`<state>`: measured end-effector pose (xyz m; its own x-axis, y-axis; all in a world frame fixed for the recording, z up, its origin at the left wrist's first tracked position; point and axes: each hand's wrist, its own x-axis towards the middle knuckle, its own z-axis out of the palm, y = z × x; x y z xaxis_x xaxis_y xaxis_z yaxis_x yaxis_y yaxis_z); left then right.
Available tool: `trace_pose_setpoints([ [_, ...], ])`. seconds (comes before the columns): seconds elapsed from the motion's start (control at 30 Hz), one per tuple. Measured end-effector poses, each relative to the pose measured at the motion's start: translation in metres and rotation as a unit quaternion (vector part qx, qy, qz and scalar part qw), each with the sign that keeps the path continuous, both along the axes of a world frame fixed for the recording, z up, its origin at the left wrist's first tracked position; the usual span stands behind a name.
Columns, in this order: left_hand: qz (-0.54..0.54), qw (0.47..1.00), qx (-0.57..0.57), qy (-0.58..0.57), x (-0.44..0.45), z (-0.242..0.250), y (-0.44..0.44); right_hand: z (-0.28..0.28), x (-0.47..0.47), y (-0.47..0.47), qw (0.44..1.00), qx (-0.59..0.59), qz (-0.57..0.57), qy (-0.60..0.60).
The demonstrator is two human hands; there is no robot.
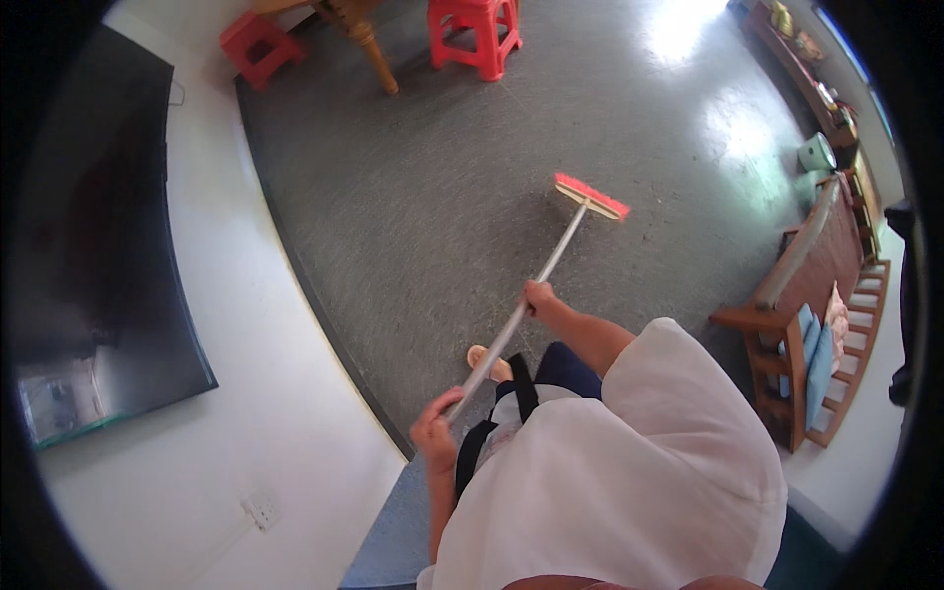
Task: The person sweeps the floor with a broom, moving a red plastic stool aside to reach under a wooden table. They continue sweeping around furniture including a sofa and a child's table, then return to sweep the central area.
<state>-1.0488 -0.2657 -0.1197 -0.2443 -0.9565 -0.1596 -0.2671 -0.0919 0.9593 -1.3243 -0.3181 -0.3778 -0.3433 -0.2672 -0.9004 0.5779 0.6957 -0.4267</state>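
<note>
A push broom (493,351) with a pale metal handle slants across the view before me. Its wide head (588,198) has red bristles on a light-coloured block and is out on the grey floor (413,221). Close to my body, my left hand (435,431) holds the upper end of the handle. My right hand (540,297) grips the handle farther down, between my left hand and the broom head. One of my feet, in a light sandal (483,358), shows partly behind the handle.
A white wall with a large television (110,243) runs along the left. Red plastic stools (476,37) and a wooden table leg (372,55) stand ahead. To the right are a wooden bench (774,321) with blue cushions (817,376) and a pale green bucket (817,153).
</note>
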Motion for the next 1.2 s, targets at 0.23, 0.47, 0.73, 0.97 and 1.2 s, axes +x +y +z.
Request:
trace_pose_setpoints([
  [0.23, 0.192, 0.969, -0.115, -0.102, 0.127, 0.082, -0.044, 0.081, 0.17, -0.054, 0.976, -0.097, 0.081, -0.177],
  [0.47, 0.233, 0.891, -0.346, -0.177, 0.104, 0.159, -0.072, 0.117, 0.252, -0.117, 0.921, -0.051, 0.138, -0.361],
  [0.73, 0.194, 0.958, -0.174, -0.116, -0.025, 0.081, -0.198, 0.067, 0.051, -0.194, 0.962, -0.08, 0.031, -0.26],
  [0.97, -0.039, 0.999, -0.028, -0.008, -0.212, 0.008, -0.272, 0.01, -0.189, -0.257, 0.997, -0.03, -0.068, 0.014],
  [1.2, 0.097, 0.984, -0.108, -0.101, -0.154, 0.067, -0.298, 0.069, -0.096, -0.275, 0.983, -0.075, -0.083, -0.145],
])
